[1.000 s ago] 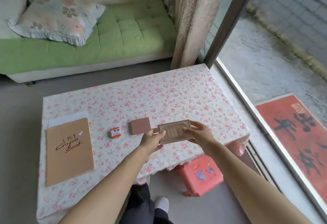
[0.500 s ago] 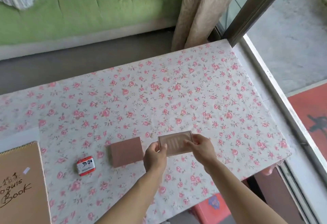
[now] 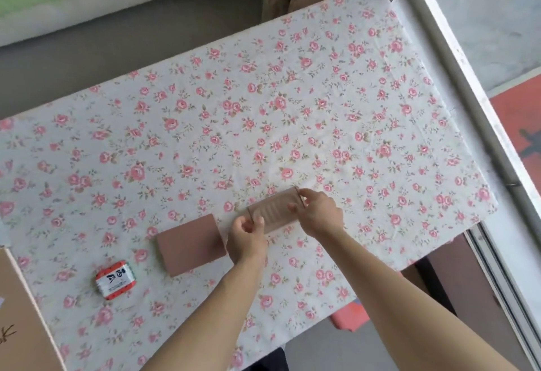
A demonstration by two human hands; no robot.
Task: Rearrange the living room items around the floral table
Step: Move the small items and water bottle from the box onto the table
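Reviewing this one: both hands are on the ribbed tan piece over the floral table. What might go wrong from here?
1. The left hand and right hand pinch the ribbed tan piece only at its short ends, so it may slip or tilt onto the table.
2. The left hand sits right beside the pink-brown block; a leftward move could knock it toward the red-and-white packet.
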